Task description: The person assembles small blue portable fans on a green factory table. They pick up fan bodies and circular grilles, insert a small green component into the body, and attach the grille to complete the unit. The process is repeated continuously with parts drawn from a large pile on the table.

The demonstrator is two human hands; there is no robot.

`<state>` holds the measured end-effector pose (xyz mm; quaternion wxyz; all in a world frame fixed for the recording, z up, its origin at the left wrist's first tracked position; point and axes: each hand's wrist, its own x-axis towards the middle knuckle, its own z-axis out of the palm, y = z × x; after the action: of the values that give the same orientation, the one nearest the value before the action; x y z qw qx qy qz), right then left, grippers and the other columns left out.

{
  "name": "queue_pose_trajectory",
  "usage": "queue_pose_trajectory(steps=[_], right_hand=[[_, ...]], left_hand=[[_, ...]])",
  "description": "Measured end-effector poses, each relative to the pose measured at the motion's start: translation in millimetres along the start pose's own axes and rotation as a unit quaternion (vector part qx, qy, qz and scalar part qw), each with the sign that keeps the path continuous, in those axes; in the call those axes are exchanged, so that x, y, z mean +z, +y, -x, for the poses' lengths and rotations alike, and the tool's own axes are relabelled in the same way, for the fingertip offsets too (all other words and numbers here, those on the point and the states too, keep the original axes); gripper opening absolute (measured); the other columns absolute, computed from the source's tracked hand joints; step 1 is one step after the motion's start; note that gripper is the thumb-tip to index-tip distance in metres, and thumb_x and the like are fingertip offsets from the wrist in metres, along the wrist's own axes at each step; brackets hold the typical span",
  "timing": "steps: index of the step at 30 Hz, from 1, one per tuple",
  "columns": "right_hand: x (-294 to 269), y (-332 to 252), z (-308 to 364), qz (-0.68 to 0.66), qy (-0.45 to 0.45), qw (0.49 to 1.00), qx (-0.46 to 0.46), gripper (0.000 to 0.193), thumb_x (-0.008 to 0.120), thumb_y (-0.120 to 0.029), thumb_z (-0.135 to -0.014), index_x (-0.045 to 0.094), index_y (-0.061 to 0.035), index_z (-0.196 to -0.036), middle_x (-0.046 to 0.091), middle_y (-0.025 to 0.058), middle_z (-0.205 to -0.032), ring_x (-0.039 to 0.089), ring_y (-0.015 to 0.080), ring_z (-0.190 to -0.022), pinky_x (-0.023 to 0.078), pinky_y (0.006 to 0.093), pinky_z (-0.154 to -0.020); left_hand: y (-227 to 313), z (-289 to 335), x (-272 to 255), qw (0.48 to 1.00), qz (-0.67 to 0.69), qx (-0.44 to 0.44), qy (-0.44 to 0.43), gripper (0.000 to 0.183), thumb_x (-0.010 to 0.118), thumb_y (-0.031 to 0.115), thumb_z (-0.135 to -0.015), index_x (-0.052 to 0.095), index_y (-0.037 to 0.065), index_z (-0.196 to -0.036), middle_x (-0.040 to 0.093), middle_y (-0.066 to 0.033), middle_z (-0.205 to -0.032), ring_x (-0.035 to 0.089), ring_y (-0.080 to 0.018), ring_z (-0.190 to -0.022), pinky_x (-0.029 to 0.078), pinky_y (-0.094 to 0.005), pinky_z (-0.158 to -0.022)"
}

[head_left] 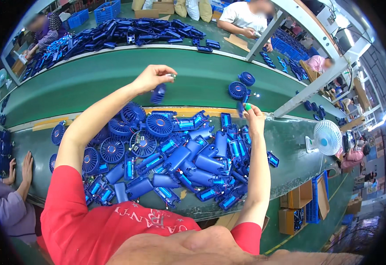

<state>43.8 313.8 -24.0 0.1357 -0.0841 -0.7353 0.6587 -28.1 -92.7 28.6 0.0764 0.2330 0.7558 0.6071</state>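
Observation:
My left hand (152,78) is raised over the green conveyor belt, its fingers pinched on a small whitish connector. Just below the fingers hangs a blurred dark blue ribbed piece (158,93), seemingly joined to that connector. Further right, my right hand (255,115) pinches a blue plastic part (240,109) at the belt's near edge; a green patch shows at its fingertips. Two round blue fan heads (237,90) sit on the belt just beyond this hand. Between my arms, a heap of blue handle housings (177,158) with wires and light blue cells covers the bench.
More round fan heads (112,150) lie at the heap's left. A white desk fan (327,138) stands on the bench to the right. Beyond the belt is a long pile of blue parts (126,32). A metal post (290,95) rises at right. Co-workers sit around; another person's hand (27,167) rests at left.

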Motion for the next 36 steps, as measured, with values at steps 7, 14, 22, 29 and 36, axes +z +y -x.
queue_pose_trajectory(steps=[7, 14, 22, 29, 36], right_hand=[[69, -68, 55, -0.174, -0.119, 0.976, -0.046, 0.018, 0.057, -0.015, -0.090, 0.060, -0.0009, -0.101, 0.068, 0.0118, -0.091, 0.062, 0.0146, -0.082, 0.046, 0.0284, -0.082], [103, -129, 130, -0.030, -0.241, 0.967, -0.079, 0.020, 0.064, -0.012, -0.086, 0.065, 0.0007, -0.102, 0.068, 0.0061, -0.088, 0.060, 0.0096, -0.082, 0.046, 0.0235, -0.076], [105, -149, 160, 0.005, -0.300, 0.950, -0.091, 0.020, 0.061, -0.010, -0.088, 0.064, 0.0008, -0.106, 0.067, 0.0036, -0.089, 0.060, 0.0081, -0.083, 0.047, 0.0229, -0.076], [103, -153, 161, 0.027, -0.314, 0.943, -0.107, 0.018, 0.060, -0.011, -0.089, 0.066, 0.0006, -0.102, 0.067, 0.0031, -0.087, 0.059, 0.0087, -0.081, 0.047, 0.0235, -0.075], [98, -174, 161, 0.159, -0.357, 0.916, -0.086, 0.020, 0.061, -0.017, -0.089, 0.067, 0.0003, -0.099, 0.065, 0.0034, -0.081, 0.056, 0.0089, -0.075, 0.045, 0.0253, -0.069]], left_hand=[[52, 31, 41, 0.993, 0.067, 0.050, -0.086, 0.023, 0.061, 0.007, -0.089, 0.056, 0.002, -0.111, 0.066, -0.0045, -0.095, 0.062, -0.0110, -0.092, 0.048, -0.0264, -0.085], [96, 79, 59, 0.979, 0.112, 0.035, -0.167, 0.013, 0.063, 0.010, -0.088, 0.062, 0.003, -0.099, 0.065, -0.0024, -0.087, 0.062, -0.0089, -0.082, 0.050, -0.0234, -0.073], [103, 101, 62, 0.961, 0.214, -0.027, -0.176, 0.020, 0.065, 0.012, -0.087, 0.063, 0.000, -0.103, 0.066, -0.0068, -0.088, 0.063, -0.0121, -0.075, 0.052, -0.0247, -0.069], [108, 105, 61, 0.965, 0.208, -0.016, -0.162, 0.022, 0.065, 0.009, -0.086, 0.065, -0.002, -0.105, 0.068, -0.0095, -0.089, 0.064, -0.0135, -0.075, 0.052, -0.0255, -0.069], [107, 106, 60, 0.958, 0.213, -0.058, -0.185, 0.024, 0.066, 0.009, -0.085, 0.064, -0.002, -0.107, 0.067, -0.0096, -0.088, 0.064, -0.0140, -0.074, 0.053, -0.0254, -0.067]])
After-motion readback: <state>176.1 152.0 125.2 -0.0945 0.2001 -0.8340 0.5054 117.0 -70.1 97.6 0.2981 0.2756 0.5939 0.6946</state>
